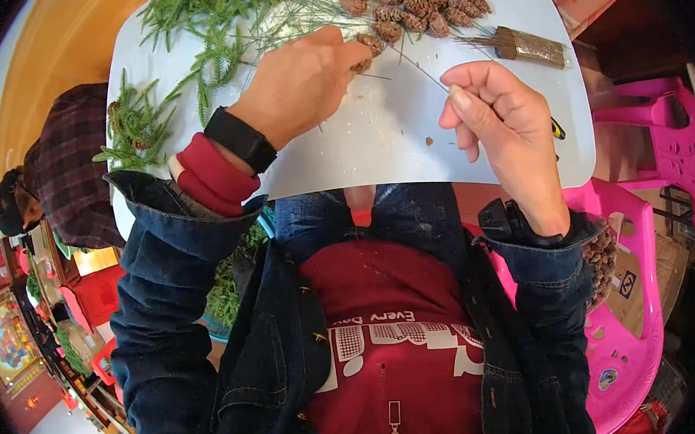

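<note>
White table (343, 160) — green sprigs (212, 6), heap of brown pinecones (428, 0), thin wires (291, 24), wrapped bundle (530, 47).

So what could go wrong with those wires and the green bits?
The thin wire between the right hand's fingers looks pointy, and it sticks out toward the left hand, so it might poke someone. The bundle has bare wire ends too, close enough to scratch the right hand. And the sprig overhanging the table's left edge could get knocked off by the nearby sleeve.
</note>
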